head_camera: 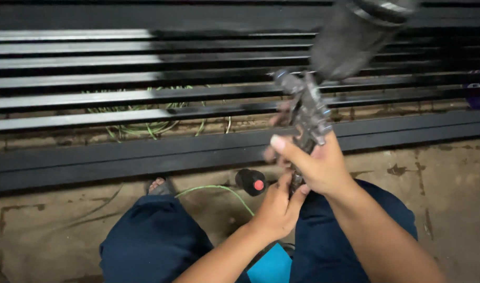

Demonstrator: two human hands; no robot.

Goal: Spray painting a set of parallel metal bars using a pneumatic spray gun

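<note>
The person squats on the concrete floor point(449, 209) and holds a spray gun point(306, 112) up in front of their knees. It looks like hard metal, dirty with old paint, with a big dark cup point(350, 39) on top. I think the cup makes it top-heavy, so it could tip if held loosely. The metal will not bend or squash. The best place to hold it looks like the handle, low down under the body, where the fingers can wrap around.

The right hand point(316, 165) is closed on that handle, with the thumb sticking up along the side. The right arm comes in from the lower right and bends up at the wrist. The left hand point(276, 207) sits just under it, its fingers pinched on the bottom end of the gun. The two hands touch each other.

A green hose point(219, 189) lies on the floor near a bare toe point(157, 184). A small black knob with a red dot point(252, 182) is just beside the left hand. Long black metal bars point(145, 97) lie flat in rows behind the gun.
</note>
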